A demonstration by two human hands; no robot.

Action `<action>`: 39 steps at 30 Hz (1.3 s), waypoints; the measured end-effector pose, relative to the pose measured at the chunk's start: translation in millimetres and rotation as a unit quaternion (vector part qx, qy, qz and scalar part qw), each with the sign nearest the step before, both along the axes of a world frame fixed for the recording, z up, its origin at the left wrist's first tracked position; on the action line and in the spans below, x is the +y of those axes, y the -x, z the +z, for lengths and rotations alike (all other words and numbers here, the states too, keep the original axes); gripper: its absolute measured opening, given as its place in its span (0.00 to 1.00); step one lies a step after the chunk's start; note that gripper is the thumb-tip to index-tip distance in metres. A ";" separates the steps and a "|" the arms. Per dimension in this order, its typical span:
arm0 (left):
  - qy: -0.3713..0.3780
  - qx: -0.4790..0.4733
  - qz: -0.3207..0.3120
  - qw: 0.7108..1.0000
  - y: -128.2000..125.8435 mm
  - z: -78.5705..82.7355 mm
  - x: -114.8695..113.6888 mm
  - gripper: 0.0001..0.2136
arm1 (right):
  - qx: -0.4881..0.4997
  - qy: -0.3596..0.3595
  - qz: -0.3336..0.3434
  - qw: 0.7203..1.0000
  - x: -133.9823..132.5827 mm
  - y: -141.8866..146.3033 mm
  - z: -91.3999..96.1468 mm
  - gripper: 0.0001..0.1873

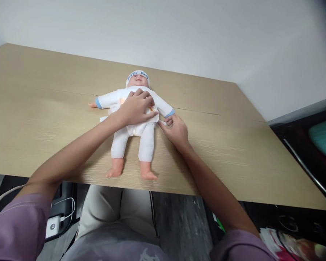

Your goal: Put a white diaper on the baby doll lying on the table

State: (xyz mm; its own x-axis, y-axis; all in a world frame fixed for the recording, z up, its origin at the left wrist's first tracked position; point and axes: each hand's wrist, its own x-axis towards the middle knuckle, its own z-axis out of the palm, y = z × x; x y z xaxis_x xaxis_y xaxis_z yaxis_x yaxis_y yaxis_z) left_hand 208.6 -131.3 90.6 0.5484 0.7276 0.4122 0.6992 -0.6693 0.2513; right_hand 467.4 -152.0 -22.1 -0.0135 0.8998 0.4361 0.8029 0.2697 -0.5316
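Observation:
A baby doll (147, 146) in a white outfit with blue cuffs lies on its back on the table, head away from me. A white diaper (154, 117) sits round its hips, with one side tab (102, 119) sticking out at the left. My left hand (137, 107) rests over the doll's belly, fingers bent and apart, its thumb along the diaper's front edge. Beside the doll's hip on the right, my right hand (177, 128) pinches the other diaper tab (162, 122), close to the doll's blue cuff. My left hand covers part of the doll's torso.
The wooden table (57, 137) runs back to a pale wall. A dark-framed object (301, 152) stands at the right edge. Below the table on the left is a white charger (53, 226) with a cable; colourful packets (282, 243) lie low on the right.

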 end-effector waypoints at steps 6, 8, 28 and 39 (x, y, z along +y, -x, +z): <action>-0.003 0.011 0.020 1.000 -4.8 -21.9 7.4 0.23 | 0.041 0.089 -0.035 0.995 6.8 -3.3 0.1 0.26; 0.000 0.007 0.022 1.000 -3.5 -22.3 7.9 0.24 | 0.072 0.108 -0.012 0.992 6.4 -4.5 3.8 0.28; 0.010 0.005 0.046 0.999 -6.0 -22.3 2.8 0.36 | 0.237 0.041 0.137 0.961 27.8 75.4 43.9 0.25; 0.120 -0.125 -0.063 0.983 14.9 -8.0 7.3 0.35 | -0.005 -0.105 0.244 0.964 -8.5 51.7 35.8 0.35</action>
